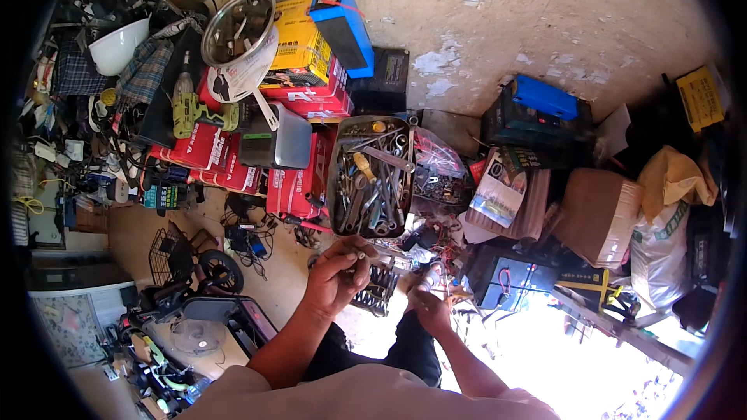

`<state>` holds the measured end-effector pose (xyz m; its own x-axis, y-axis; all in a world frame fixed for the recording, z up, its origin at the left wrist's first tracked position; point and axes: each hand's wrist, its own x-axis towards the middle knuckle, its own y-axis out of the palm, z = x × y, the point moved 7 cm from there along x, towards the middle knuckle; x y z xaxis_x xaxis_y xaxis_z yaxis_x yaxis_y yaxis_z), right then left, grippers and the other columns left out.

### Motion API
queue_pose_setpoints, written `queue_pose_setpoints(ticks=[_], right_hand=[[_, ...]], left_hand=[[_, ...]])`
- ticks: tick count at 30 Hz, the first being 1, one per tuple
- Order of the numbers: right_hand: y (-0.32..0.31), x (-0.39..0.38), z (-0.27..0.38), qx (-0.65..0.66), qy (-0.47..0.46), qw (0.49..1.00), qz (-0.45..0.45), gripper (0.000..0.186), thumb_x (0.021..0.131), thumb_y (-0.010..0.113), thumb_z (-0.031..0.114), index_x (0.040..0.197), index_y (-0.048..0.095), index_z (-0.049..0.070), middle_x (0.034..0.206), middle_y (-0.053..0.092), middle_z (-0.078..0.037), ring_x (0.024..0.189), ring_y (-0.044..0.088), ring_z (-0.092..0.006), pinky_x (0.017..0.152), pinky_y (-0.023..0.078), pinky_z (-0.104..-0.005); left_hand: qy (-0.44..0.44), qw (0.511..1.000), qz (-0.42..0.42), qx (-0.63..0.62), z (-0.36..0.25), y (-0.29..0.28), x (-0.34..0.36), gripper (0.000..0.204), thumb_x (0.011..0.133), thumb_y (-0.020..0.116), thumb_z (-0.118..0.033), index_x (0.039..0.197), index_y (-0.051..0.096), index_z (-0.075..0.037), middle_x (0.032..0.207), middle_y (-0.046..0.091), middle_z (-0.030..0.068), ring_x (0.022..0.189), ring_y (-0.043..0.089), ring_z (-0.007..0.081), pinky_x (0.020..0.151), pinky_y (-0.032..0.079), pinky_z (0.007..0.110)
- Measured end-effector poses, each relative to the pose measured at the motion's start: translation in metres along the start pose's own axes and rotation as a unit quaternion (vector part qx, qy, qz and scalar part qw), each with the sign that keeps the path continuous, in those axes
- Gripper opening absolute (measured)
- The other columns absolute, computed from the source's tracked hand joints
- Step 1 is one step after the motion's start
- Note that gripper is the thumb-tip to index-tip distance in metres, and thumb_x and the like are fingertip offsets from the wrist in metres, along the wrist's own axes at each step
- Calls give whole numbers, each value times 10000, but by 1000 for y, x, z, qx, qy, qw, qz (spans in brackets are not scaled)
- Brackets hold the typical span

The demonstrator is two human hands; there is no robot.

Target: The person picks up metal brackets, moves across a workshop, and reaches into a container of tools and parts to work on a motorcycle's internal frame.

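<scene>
My left hand (336, 274) is raised in front of me with its fingers curled. A small pale piece (360, 254) sits at its fingertips, too small to name. Lower and to the right, my right hand (429, 309) is closed round a whitish, rounded thing (433, 271) whose lower part the fingers hide. Between the hands, lower down, lies a black ribbed part (374, 289) that looks like a coil spring. Just beyond my left hand stands a metal tray (333, 210) heaped with wrenches (389, 158), pliers and other hand tools.
Red boxes (294, 187) and a yellow box (299, 35) are stacked at the far left, near a green power drill (204, 118). A blue battery pack (342, 31) leans there. Cartons (595, 214) stand right. A scooter (194, 327) is at lower left.
</scene>
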<state>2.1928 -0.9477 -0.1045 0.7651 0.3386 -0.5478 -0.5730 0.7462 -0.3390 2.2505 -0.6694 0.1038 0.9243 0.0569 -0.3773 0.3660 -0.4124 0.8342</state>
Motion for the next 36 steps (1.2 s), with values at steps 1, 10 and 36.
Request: queue_pose_setpoints(ticks=[1, 10, 36], right_hand=[[-18, -20, -15, -2, 35, 999, 15, 347, 973, 721, 294, 1214, 751, 46, 1119, 778, -206, 1053, 769, -336, 916, 591, -427], [-90, -114, -252, -270, 94, 958, 12, 316, 910, 681, 242, 1123, 802, 42, 1182, 788, -125, 1084, 746, -342, 943, 581, -436], [227, -392, 291, -89, -434, 869, 220, 360, 850, 879, 34, 1175, 732, -6, 1063, 755, -140, 876, 757, -191, 769, 615, -314]], left_hand=[[-3, 1000, -3, -16, 5, 9, -5, 334, 1043, 567, -87, 1358, 612, 13, 1214, 709, 227, 722, 622, 187, 551, 475, 262], [9, 991, 51, -122, 21, 31, -66, 422, 1108, 500, -177, 1495, 518, -10, 1352, 676, 199, 780, 620, 205, 581, 464, 270], [320, 910, 23, -263, 32, -105, -493, 551, 1108, 483, -369, 1544, 482, -34, 1538, 560, 168, 1437, 512, 334, 1217, 387, 483]])
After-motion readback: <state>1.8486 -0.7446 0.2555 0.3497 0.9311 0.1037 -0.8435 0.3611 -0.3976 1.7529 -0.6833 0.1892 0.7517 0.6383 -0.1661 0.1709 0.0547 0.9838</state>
